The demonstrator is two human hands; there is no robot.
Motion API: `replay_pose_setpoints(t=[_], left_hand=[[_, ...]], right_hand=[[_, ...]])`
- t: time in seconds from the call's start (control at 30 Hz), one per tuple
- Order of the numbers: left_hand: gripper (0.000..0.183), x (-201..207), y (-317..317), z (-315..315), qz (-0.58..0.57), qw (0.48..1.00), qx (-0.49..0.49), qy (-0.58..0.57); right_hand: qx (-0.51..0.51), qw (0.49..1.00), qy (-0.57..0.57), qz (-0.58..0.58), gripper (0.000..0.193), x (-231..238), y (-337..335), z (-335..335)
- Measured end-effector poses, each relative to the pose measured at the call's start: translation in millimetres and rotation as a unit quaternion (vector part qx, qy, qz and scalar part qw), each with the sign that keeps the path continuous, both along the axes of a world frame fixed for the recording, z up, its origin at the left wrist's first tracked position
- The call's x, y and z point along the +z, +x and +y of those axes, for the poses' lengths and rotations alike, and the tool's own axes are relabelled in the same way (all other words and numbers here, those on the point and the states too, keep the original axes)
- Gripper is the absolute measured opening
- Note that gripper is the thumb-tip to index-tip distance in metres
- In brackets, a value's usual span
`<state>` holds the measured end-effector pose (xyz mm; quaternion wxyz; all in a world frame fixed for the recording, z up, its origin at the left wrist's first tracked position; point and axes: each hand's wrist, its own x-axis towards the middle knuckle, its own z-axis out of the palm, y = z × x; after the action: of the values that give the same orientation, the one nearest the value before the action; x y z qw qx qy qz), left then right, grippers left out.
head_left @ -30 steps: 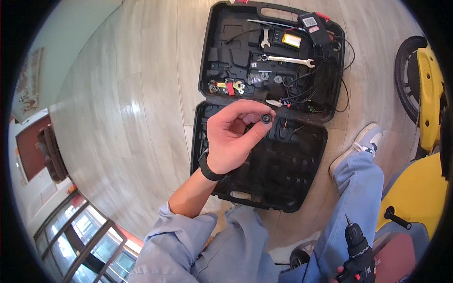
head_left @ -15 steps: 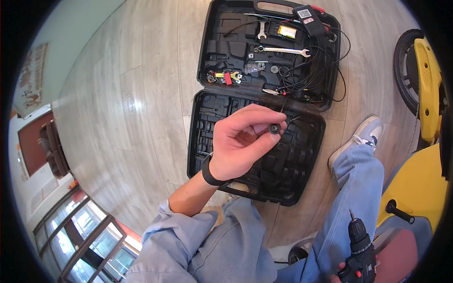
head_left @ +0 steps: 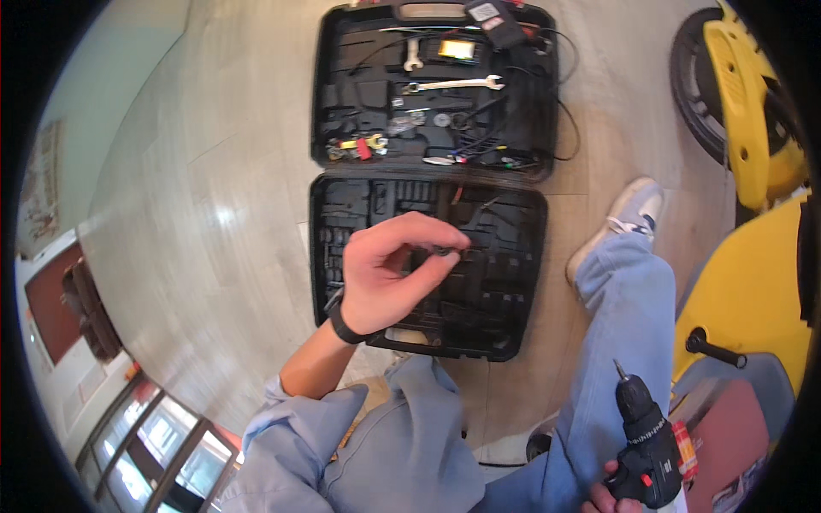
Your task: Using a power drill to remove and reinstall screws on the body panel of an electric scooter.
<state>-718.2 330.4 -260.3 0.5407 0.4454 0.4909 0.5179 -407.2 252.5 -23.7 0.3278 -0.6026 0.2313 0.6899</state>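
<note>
My left hand (head_left: 385, 269), wearing a black wristband, is above the lower half of an open black tool case (head_left: 534, 274). Its thumb and fingertips pinch a small dark round piece (head_left: 442, 250), mostly covered by the fingers, whose exact kind I cannot make out. At the lower right my right hand (head_left: 609, 496) grips a black cordless drill (head_left: 647, 453) with a red button. A thin bit (head_left: 620, 369) sticks out of the drill's chuck, pointing up and slightly left. The hand is partly cut off by the lower edge.
Wrenches (head_left: 457, 85), a black adapter (head_left: 496, 24), cables and small hardware lie in the case's far half. The case rests on a wood-look floor (head_left: 214, 256). Beside my right leg stands a yellow machine (head_left: 744, 291) with a black wheel (head_left: 697, 90).
The whole view has shifted, so the case sits further left. My left hand has turned the small piece, whose round hollow end no longer faces me. The drill is higher in view.
</note>
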Motion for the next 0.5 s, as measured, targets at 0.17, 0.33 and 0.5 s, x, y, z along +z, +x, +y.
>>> replay_pose_setpoints(t=[0.17,0.33,0.5], left_hand=[[0.026,-13,6,1,0.071,0.997,-0.018,-0.028],[0.024,-4,4,-5,0.104,0.987,-0.021,-0.122],[0.024,-22,22,-5,0.088,0.984,-0.026,-0.152]], right_hand=[[-0.012,0.999,-0.012,-0.043,0.059,-3,-2,-3],[0.039,0.998,-0.025,0.050,0.060,-2,0,13],[0.052,0.997,-0.015,0.054,0.060,-4,7,17]])
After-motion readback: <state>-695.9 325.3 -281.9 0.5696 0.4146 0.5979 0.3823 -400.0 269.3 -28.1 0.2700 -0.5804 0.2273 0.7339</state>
